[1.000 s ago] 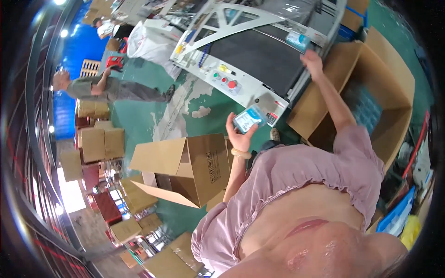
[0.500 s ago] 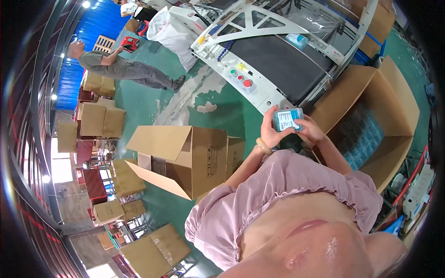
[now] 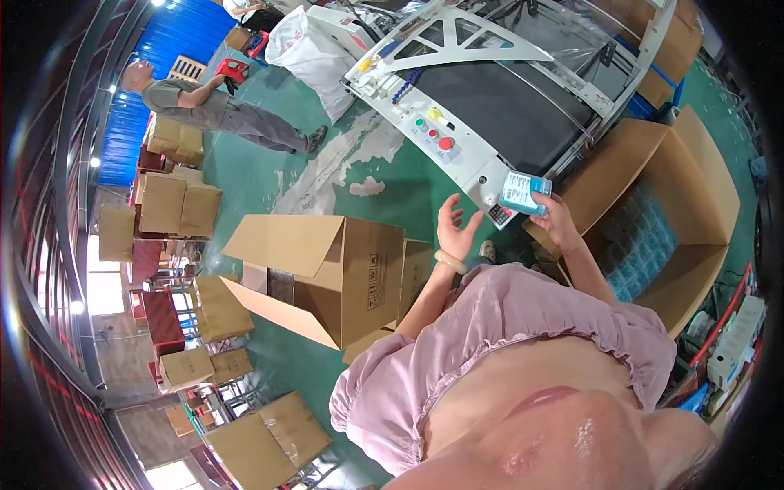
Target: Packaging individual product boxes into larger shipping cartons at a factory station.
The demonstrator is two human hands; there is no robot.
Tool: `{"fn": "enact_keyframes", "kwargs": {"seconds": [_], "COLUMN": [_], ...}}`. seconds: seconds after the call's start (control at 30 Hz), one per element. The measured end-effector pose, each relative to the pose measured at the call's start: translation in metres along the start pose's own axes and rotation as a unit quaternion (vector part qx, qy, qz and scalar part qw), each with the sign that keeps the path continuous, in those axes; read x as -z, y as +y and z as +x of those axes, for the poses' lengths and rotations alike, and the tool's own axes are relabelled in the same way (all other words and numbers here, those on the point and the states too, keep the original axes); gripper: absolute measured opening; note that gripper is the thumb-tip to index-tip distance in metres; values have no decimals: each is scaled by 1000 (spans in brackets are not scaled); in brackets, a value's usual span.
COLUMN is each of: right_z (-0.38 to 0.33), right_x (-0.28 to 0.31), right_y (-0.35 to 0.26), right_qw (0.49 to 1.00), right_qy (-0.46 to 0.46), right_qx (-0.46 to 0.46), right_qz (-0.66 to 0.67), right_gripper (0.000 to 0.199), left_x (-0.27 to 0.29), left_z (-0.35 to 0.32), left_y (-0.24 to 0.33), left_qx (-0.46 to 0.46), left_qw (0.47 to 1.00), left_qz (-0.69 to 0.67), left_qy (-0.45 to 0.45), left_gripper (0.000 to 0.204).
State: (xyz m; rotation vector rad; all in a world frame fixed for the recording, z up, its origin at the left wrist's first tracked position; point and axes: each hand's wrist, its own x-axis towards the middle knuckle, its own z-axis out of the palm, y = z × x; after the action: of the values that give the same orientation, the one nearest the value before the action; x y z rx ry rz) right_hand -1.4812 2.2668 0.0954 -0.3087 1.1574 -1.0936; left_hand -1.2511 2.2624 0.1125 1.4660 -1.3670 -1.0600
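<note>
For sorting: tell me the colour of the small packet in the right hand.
Light blue and white small packet, clearest in the head view.

Small blue-white box (image 3: 524, 193) beside open brown carton (image 3: 653, 212).

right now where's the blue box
Head view, upper right: the blue box is in the right hand, beside the conveyor's control panel, above the open carton.

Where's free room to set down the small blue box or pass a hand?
Free: dark conveyor belt behind the white control panel; green floor between panel and open brown carton. Crowded: large carton on the right, packed with blue boxes. Right hand holds small blue box; left hand open.
</note>
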Motion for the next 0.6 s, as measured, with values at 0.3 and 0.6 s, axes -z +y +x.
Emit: {"fn": "enact_keyframes", "kwargs": {"seconds": [0.3,0.6], "right_z": [57,125], "right_x": [38,151], "right_y": [-24,-144], "right_qw": [989,923], "right_qy": [63,341], "right_qx": [126,177], "right_qz": [-43,-36], "right_gripper": [31,32], "left_x": [5,11], "left_z": [12,16], "left_y": [-19,-30], "left_qx": [-33,15], "left_qw": [997,992], "left_qz": [-66,-115], "left_qy": [13,-40], "left_gripper": [50,45]}}
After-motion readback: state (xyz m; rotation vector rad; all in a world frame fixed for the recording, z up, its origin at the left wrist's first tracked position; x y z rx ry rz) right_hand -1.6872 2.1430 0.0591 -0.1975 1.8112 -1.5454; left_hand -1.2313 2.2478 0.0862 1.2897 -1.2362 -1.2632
